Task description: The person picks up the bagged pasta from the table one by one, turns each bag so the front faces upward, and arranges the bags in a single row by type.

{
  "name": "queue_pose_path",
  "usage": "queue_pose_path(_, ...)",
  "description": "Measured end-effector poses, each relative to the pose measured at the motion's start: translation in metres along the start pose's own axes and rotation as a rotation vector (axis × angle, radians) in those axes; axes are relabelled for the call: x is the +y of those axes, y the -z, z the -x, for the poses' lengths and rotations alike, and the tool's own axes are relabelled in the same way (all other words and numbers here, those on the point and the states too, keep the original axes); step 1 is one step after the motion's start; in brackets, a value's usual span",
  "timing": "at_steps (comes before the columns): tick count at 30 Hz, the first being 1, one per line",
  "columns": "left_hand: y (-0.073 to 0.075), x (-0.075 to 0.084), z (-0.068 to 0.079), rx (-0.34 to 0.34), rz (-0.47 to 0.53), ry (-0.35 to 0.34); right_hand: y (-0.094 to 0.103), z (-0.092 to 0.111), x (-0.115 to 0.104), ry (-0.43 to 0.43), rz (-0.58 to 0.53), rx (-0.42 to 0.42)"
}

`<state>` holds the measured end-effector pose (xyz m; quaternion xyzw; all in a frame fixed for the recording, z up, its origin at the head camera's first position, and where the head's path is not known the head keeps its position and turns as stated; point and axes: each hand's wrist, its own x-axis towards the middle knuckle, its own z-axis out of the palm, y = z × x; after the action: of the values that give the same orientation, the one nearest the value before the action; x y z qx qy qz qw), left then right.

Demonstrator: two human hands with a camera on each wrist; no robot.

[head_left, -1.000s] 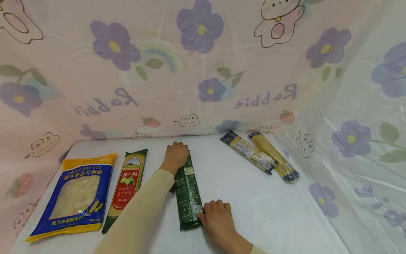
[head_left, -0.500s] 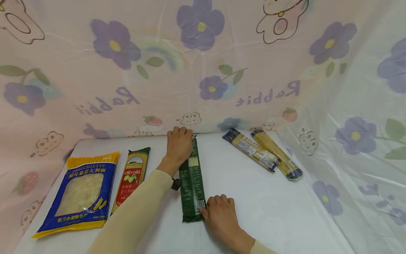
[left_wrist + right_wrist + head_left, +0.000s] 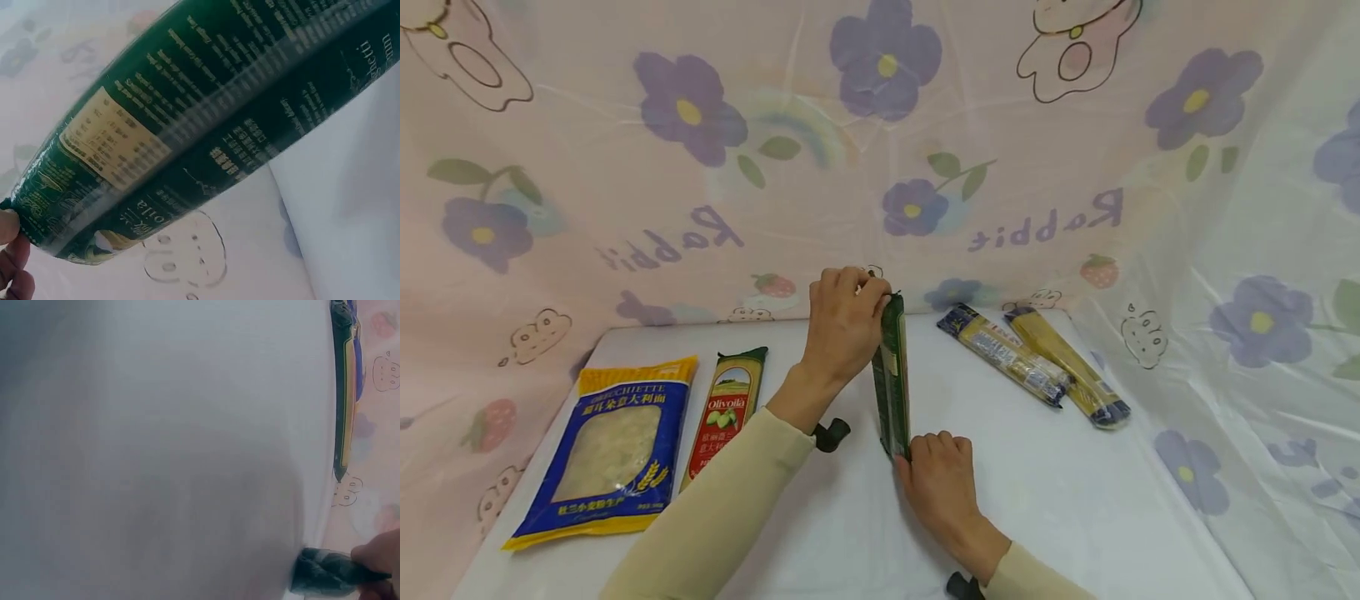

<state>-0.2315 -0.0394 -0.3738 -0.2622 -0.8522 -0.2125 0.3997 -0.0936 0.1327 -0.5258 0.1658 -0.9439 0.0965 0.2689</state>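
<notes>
A green spaghetti packet (image 3: pixel 892 383) stands on edge and tilted up in the middle of the head view. My left hand (image 3: pixel 847 325) pinches its far, raised end. At the near end, my right hand (image 3: pixel 942 483) grips the packet's lower corner. In the left wrist view the printed back of the spaghetti packet (image 3: pixel 187 125) fills much of the frame, and fingertips (image 3: pixel 15 265) hold its end. The right wrist view shows the crumpled green end of the packet (image 3: pixel 325 574) between my right thumb and fingers.
On the left of the white table (image 3: pixel 1022 500) lie a blue and yellow orecchiette bag (image 3: pixel 606 454) and a red-labelled Olivoilà spaghetti packet (image 3: pixel 726 408). Two yellow pasta packets (image 3: pixel 1003 354) overlap at the back right. A patterned curtain (image 3: pixel 850 208) borders the back and right side.
The green packet has turned from lying flat onto its edge, and its far end has risen. Both hands moved with it, away from me and slightly right.
</notes>
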Motion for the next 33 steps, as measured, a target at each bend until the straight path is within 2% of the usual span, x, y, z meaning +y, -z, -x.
queue_pose_path(3, -0.002, -0.007, 0.005, -0.038, -0.066, 0.060, -0.004, -0.001, -0.003, 0.028, 0.038, -0.006)
queue_pose_path(5, -0.002, -0.010, 0.006, -0.054, -0.076, 0.081, -0.006, -0.001, -0.006, 0.031, 0.048, -0.016)
queue_pose_path(8, -0.002, -0.007, 0.006, -0.094, -0.092, 0.071, -0.007, 0.000, -0.009, 0.038, 0.052, -0.021)
queue_pose_path(13, 0.000, -0.002, 0.005, -0.172, -0.136, 0.066, -0.005, 0.000, -0.009, 0.111, 0.003, -0.046)
queue_pose_path(15, 0.003, -0.002, 0.006, -0.203, -0.101, 0.109, -0.004, -0.003, -0.005, 0.103, -0.013, -0.051)
queue_pose_path(20, 0.013, -0.006, 0.010, -0.271, 0.038, 0.218, -0.004, -0.020, 0.012, -0.013, -0.058, -0.087)
queue_pose_path(24, 0.017, -0.012, 0.017, -0.266, 0.103, 0.247, -0.008, -0.029, 0.019, -0.022, -0.174, -0.174)
queue_pose_path(27, 0.015, -0.018, 0.022, -0.230, 0.096, 0.245, -0.010, -0.033, 0.019, -0.032, -0.255, -0.215)
queue_pose_path(29, 0.013, -0.024, 0.025, -0.203, 0.039, 0.223, -0.011, -0.035, 0.018, -0.052, -0.280, -0.227)
queue_pose_path(33, 0.007, -0.042, 0.030, -0.167, -0.163, 0.161, -0.012, -0.038, 0.015, -0.025, -0.275, -0.213)
